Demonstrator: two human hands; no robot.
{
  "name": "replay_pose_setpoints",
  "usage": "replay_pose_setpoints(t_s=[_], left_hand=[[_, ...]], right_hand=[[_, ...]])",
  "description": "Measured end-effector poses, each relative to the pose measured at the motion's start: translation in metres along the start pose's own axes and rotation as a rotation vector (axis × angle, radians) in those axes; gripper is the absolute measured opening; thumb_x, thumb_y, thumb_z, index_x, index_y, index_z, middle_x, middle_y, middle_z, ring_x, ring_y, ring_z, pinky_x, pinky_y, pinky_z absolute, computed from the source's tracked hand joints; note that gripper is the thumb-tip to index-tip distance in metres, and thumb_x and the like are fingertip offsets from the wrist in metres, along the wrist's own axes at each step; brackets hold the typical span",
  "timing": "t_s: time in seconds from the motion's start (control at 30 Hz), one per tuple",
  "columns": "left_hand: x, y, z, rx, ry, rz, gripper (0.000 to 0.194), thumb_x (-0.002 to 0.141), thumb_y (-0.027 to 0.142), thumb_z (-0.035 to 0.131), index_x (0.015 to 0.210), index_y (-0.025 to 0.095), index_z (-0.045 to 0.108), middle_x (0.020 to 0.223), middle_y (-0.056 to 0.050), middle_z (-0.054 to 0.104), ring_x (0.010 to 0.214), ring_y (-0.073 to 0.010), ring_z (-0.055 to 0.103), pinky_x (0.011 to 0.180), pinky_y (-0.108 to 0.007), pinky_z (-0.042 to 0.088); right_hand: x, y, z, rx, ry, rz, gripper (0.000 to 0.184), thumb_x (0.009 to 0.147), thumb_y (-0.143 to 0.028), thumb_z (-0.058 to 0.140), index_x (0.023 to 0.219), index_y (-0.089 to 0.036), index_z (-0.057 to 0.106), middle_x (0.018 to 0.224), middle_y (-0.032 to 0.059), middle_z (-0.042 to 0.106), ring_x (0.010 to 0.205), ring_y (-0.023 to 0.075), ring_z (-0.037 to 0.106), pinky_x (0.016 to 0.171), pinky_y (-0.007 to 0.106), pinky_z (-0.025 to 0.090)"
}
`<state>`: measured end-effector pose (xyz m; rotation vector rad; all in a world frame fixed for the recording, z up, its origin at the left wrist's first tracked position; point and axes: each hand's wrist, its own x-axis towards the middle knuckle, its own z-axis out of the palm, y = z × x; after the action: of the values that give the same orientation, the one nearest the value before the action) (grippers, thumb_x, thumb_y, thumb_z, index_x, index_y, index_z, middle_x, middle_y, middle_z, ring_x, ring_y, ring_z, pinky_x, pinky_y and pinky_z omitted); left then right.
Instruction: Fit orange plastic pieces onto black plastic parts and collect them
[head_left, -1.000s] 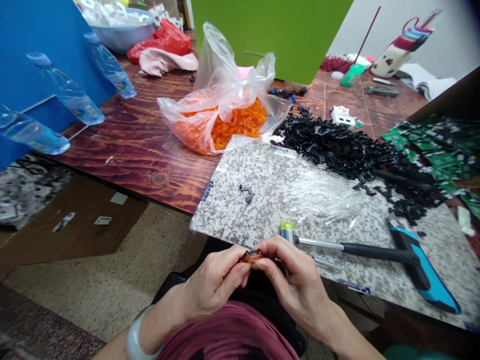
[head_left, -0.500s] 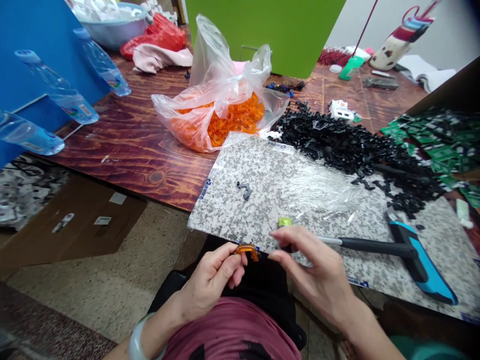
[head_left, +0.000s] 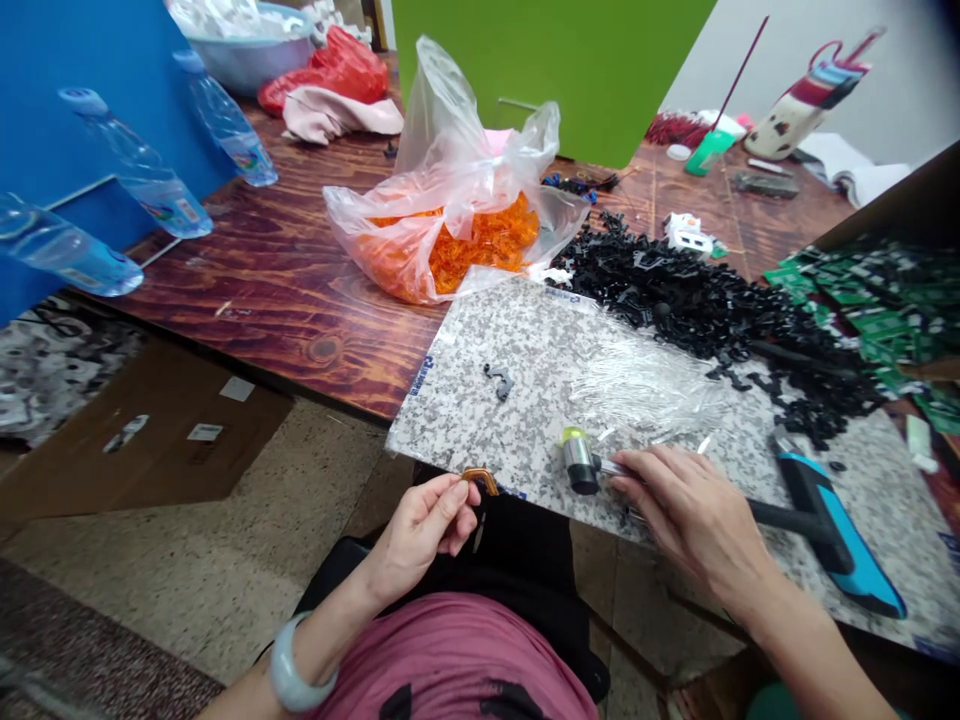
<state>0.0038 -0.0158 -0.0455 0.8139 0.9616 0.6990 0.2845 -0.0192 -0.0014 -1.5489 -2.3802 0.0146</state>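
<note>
- Wooden surface [head_left: 247, 345], carrying a speckled stone slab [head_left: 517, 420], black plastic parts [head_left: 697, 300] heaped along its far edge.
- Right hand [head_left: 694, 515]: grip loosely curved over a small mallet [head_left: 580, 463], head lying left of the fingers; closure, I cannot tell.
- Left hand [head_left: 424, 535]: narrow grip pinching an orange plastic clip [head_left: 478, 480], long axis running left-right, near the slab's edge.

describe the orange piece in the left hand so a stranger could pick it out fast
A speckled grey stone slab juts off the wooden table toward the person. At its front edge, the left hand pinches a small curved orange plastic piece. It is the only orange piece outside the clear plastic bag up the table.
</note>
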Motion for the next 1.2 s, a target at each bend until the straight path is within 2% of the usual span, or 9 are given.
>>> replay_pose_setpoints(t_s=[0.17,0.27,0.37,0.63,0.73,0.9,0.97,1.1,1.2], left_hand=[[0.000,0.003,0.001,0.031,0.016,-0.006,0.041,0.082,0.054,0.057,0.081,0.014,0.056,0.055,0.005,0.051,0.043,-0.0060,0.041,0.043,-0.019,0.027],[-0.001,0.005,0.001,0.033,0.014,0.001,0.041,0.082,0.054,0.056,0.081,0.013,0.056,0.055,0.005,0.051,0.043,-0.0058,0.041,0.043,-0.019,0.027],[-0.001,0.008,0.000,0.031,-0.026,0.002,0.039,0.082,0.052,0.057,0.079,0.013,0.057,0.054,0.005,0.050,0.043,-0.0054,0.040,0.043,-0.019,0.026],[0.000,0.011,-0.002,0.016,-0.040,-0.026,0.040,0.080,0.053,0.059,0.077,0.013,0.056,0.054,0.005,0.051,0.043,-0.0047,0.040,0.042,-0.018,0.026],[0.000,0.010,-0.001,0.005,-0.042,-0.017,0.040,0.080,0.052,0.059,0.075,0.013,0.056,0.055,0.005,0.051,0.043,-0.0048,0.040,0.043,-0.018,0.027],[0.001,0.008,-0.003,0.024,-0.048,-0.005,0.041,0.081,0.053,0.058,0.078,0.012,0.057,0.054,0.005,0.051,0.043,-0.0051,0.040,0.043,-0.019,0.026],[0.001,0.008,-0.003,0.018,-0.059,-0.020,0.041,0.080,0.053,0.059,0.079,0.012,0.057,0.055,0.005,0.051,0.044,-0.0051,0.041,0.043,-0.018,0.027],[0.001,0.011,-0.004,-0.014,-0.073,-0.062,0.042,0.078,0.054,0.061,0.079,0.012,0.058,0.057,0.005,0.051,0.046,-0.0051,0.041,0.044,-0.019,0.027],[0.001,0.013,-0.006,-0.037,-0.096,-0.100,0.043,0.076,0.054,0.063,0.082,0.012,0.057,0.060,0.004,0.052,0.048,-0.0052,0.042,0.046,-0.019,0.028]], right_hand=[[0.013,-0.037,-0.019,0.245,0.141,0.004,0.021,0.092,-0.018,0.048,0.112,-0.021,0.054,0.088,0.0067,0.064,0.072,0.0176,0.063,0.059,0.026,0.046],[0.020,-0.061,-0.033,0.353,0.173,-0.056,0.027,0.090,-0.012,0.048,0.115,-0.021,0.052,0.085,0.0065,0.063,0.071,0.0176,0.062,0.059,0.025,0.048],[0.022,-0.075,-0.040,0.457,0.190,-0.087,0.033,0.087,-0.006,0.048,0.117,-0.020,0.051,0.090,0.0085,0.063,0.075,0.0188,0.061,0.060,0.026,0.048],[0.012,-0.077,-0.039,0.480,0.195,-0.057,0.041,0.083,-0.003,0.051,0.119,-0.022,0.053,0.094,0.0093,0.066,0.070,0.0191,0.062,0.056,0.027,0.049],[0.006,-0.078,-0.025,0.482,0.180,-0.052,0.035,0.084,-0.006,0.050,0.116,-0.020,0.056,0.094,0.0097,0.067,0.070,0.0199,0.065,0.056,0.027,0.051],[0.015,-0.079,0.006,0.424,0.033,0.006,0.022,0.092,-0.013,0.047,0.111,-0.017,0.057,0.084,0.0073,0.067,0.066,0.0159,0.066,0.056,0.023,0.052],[0.022,-0.081,0.003,0.441,0.083,0.002,0.022,0.092,-0.012,0.046,0.111,-0.016,0.056,0.084,0.0066,0.067,0.068,0.0143,0.066,0.058,0.020,0.051],[0.033,-0.086,-0.019,0.457,0.209,-0.035,0.022,0.089,-0.007,0.049,0.108,-0.016,0.056,0.080,0.0038,0.064,0.065,0.0104,0.062,0.059,0.015,0.049],[0.034,-0.087,-0.029,0.446,0.209,-0.047,0.021,0.088,-0.007,0.049,0.106,-0.016,0.057,0.078,0.0035,0.063,0.062,0.0102,0.061,0.058,0.015,0.049]])
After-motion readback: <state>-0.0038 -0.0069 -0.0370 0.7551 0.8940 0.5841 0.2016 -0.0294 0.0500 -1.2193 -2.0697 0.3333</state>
